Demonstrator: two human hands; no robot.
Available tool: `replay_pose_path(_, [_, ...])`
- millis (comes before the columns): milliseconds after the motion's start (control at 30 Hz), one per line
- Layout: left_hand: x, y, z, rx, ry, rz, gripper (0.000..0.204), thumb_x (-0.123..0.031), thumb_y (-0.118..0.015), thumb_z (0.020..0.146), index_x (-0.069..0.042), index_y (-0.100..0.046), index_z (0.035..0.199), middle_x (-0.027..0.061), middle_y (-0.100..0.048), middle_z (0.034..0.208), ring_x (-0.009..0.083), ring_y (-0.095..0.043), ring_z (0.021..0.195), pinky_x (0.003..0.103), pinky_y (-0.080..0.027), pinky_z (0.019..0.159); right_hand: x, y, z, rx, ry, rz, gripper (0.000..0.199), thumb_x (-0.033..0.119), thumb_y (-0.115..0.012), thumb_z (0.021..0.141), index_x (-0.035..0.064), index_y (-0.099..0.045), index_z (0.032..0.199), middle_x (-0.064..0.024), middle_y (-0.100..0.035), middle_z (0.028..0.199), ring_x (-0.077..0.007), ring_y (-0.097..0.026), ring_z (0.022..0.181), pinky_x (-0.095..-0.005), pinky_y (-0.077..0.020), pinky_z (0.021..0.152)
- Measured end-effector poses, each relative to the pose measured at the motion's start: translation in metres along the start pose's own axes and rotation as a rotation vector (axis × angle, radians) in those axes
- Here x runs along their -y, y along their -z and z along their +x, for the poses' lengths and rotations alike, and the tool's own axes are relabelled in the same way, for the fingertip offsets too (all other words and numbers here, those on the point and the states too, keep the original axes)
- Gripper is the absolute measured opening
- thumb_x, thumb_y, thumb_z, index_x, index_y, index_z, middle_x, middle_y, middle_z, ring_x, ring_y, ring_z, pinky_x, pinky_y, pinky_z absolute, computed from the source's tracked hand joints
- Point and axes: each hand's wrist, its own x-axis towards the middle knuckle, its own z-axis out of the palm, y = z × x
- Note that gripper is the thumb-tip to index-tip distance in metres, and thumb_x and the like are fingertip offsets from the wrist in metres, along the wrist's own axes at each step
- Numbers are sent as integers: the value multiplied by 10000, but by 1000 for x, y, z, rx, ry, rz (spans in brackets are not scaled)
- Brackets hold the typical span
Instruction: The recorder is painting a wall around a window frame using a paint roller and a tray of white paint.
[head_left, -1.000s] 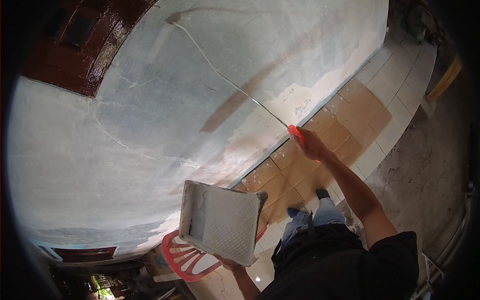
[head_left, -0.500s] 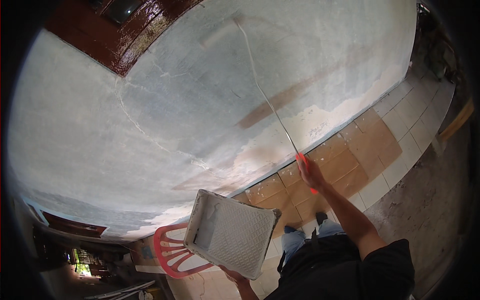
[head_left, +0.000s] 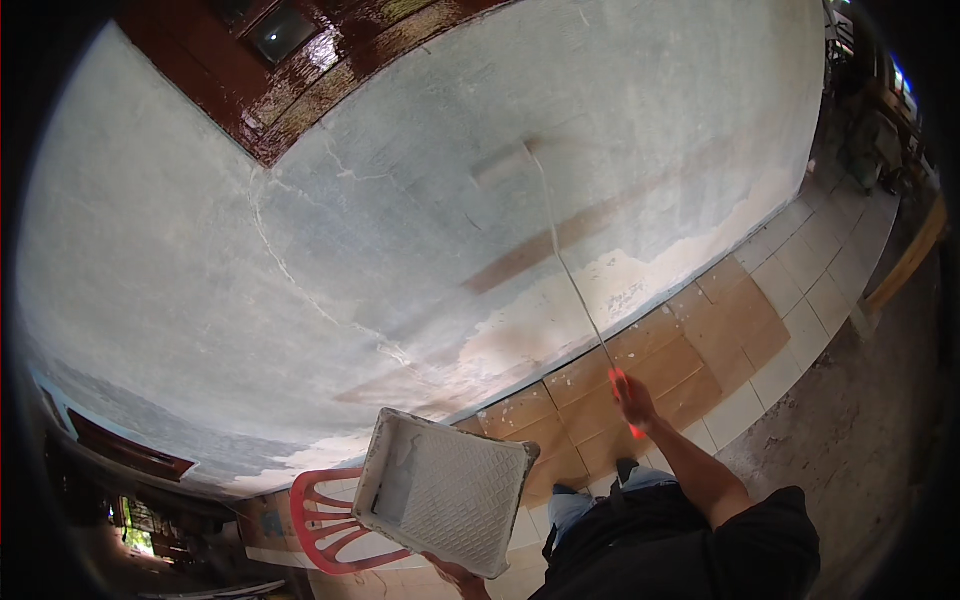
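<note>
My right hand (head_left: 634, 402) is closed round the red handle of a paint roller (head_left: 566, 258). Its long, thin metal rod reaches out to the grey-blue wall (head_left: 330, 230). The roller head, slightly blurred, lies against the wall above a brownish streak. At the lower middle, my left hand (head_left: 456, 574) grips the near edge of a whitish, paint-stained roller tray (head_left: 465, 495). The tray has a ridged slope and a well with some greyish liquid on its left. Most of my left fingers are hidden beneath it.
A red plastic chair (head_left: 312, 520) stands behind the tray. Brown cardboard sheets (head_left: 640, 365) cover floor tiles along the wall's foot. A glossy dark-red wooden frame (head_left: 300, 75) sits at upper left. Bare rough ground (head_left: 810, 420) lies to the right.
The roller head has come down the wall toward me, and my right hand has drawn back with the handle. The view has shifted slightly; my left hand still holds the tray.
</note>
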Motion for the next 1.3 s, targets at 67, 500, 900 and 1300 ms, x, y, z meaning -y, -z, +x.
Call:
replay_pose_path(67, [3, -10, 9, 41, 27, -6, 734, -612, -219, 941, -99, -199, 1465, 136, -288, 1472, 351, -355, 1299, 465, -330, 1057, 34, 4, 55, -225, 624, -299, 493, 510, -412, 947, 51, -521, 804, -40, -483, 622, -174, -509, 599, -351, -413, 559])
replay_pose_path(500, [-7, -21, -1, -11, -14, 42, 737, -613, -193, 939, -104, -172, 1472, 145, -270, 1479, 364, -339, 1311, 475, -319, 1072, -33, 34, 5, 26, -40, -176, 483, 472, -330, 966, 49, -532, 851, -90, -510, 599, -250, -530, 575, -387, -404, 546])
replay_pose_path(900, [-7, -26, 23, -2, -16, 116, 774, -630, -248, 933, -77, -165, 1468, 151, -249, 1479, 361, -337, 1301, 476, -342, 1042, 128, 59, 97, 18, 79, 156, 447, 451, -400, 976, 64, -474, 763, 22, -380, 569, -98, -410, 518, -278, -355, 474])
replay_pose_path(1300, [17, -13, 30, 26, 77, 103, 796, -653, -265, 918, -95, -163, 1476, 145, -204, 1507, 365, -285, 1335, 474, -277, 1086, 6, 75, 28, 29, 33, -54, 479, 513, -362, 966, 82, -555, 885, -5, -464, 632, -121, -485, 587, -292, -398, 532])
